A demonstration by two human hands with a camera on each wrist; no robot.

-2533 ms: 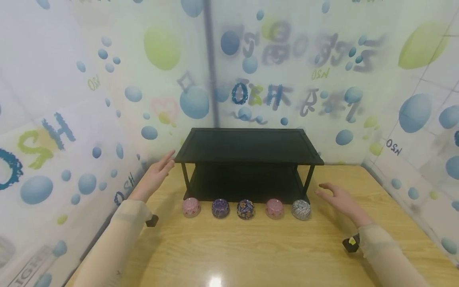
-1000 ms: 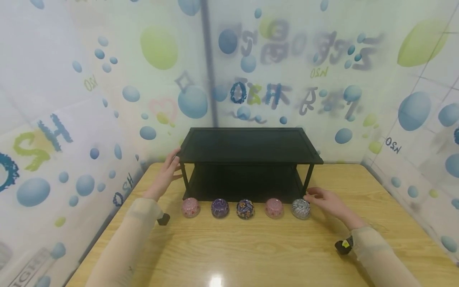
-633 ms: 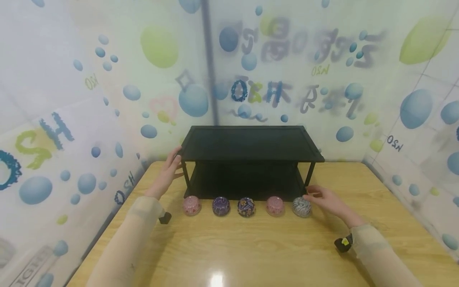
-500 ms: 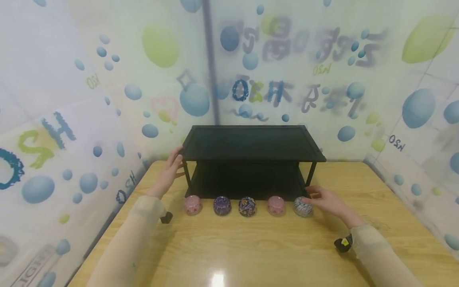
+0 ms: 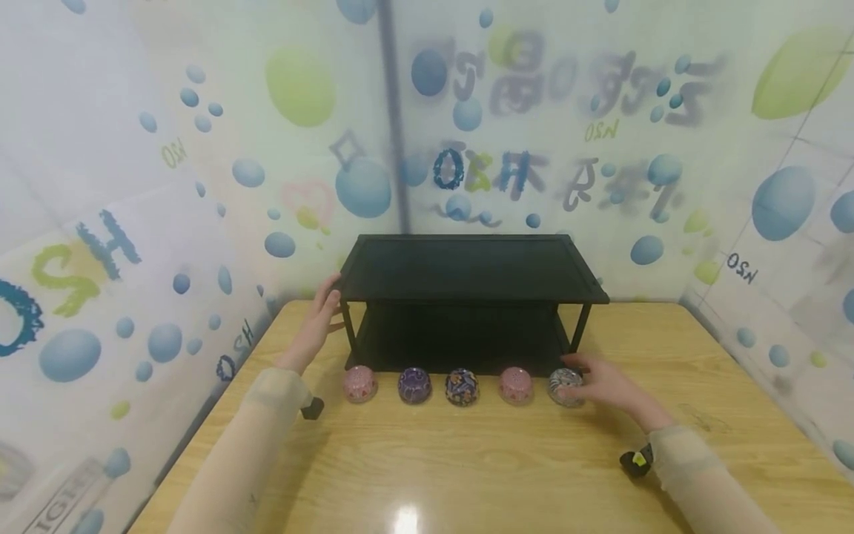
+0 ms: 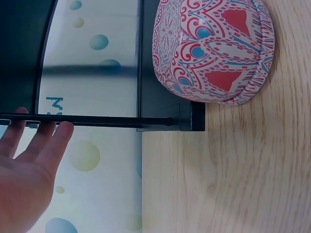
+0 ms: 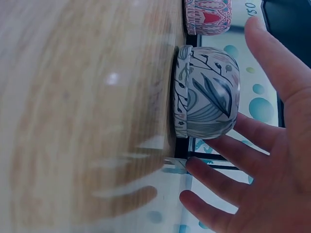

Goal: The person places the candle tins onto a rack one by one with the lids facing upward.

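Note:
A row of small round patterned tins stands along the front of a black two-tier shelf (image 5: 467, 268). At the right end is the white tin with grey leaves (image 5: 564, 386). My right hand (image 5: 610, 384) is around it, thumb over the near side and fingers reaching behind; in the right wrist view the fingers are spread, with the thumb (image 7: 272, 58) standing off the leaf-patterned tin. My left hand (image 5: 313, 330) rests its fairly straight fingers on the shelf's front left post (image 6: 97, 120). The left-end pink tin (image 5: 360, 384) sits near that post.
Between the end tins are a purple tin (image 5: 414, 386), a dark floral tin (image 5: 462, 387) and another pink tin (image 5: 516, 386). They stand on a wooden table (image 5: 427, 460). Walls with a bubble-printed covering (image 5: 300, 148) enclose the table at back and sides.
Both hands have moved inward: the left from beside the shelf onto its post, the right from open space to the leaf-patterned tin, where its thumb now overlaps the tin. The tins stay put.

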